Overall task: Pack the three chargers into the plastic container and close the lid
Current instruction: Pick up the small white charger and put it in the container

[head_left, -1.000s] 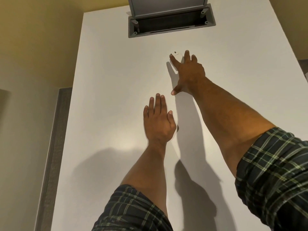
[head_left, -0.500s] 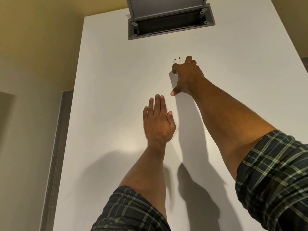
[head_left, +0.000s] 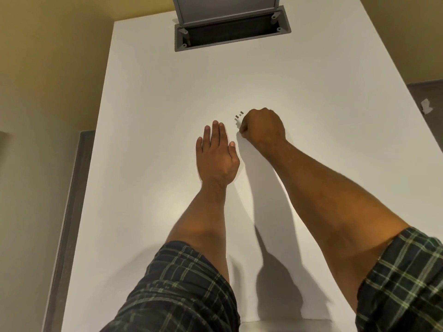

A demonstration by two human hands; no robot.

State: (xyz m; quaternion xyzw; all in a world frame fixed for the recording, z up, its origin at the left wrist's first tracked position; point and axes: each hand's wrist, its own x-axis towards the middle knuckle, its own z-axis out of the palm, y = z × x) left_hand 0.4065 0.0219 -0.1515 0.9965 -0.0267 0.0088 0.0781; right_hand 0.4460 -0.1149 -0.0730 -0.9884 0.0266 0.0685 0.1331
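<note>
My right hand (head_left: 262, 127) is closed around a small white charger (head_left: 238, 119). Only the charger's end with its dark metal prongs sticks out to the left of my fist, just above the white table (head_left: 148, 111). My left hand (head_left: 217, 155) lies flat on the table, palm down with fingers together, just left of and nearer than the right fist, holding nothing. No plastic container and no other charger is in view.
A grey recessed cable box (head_left: 232, 29) with its flap raised sits in the table at the far edge. The table's left edge drops to a beige floor (head_left: 36, 116). A small white scrap (head_left: 426, 105) lies on the floor at the right.
My right hand closed on the charger far out on the table and pulled it back toward me, beside my left hand. The left hand stayed flat.
</note>
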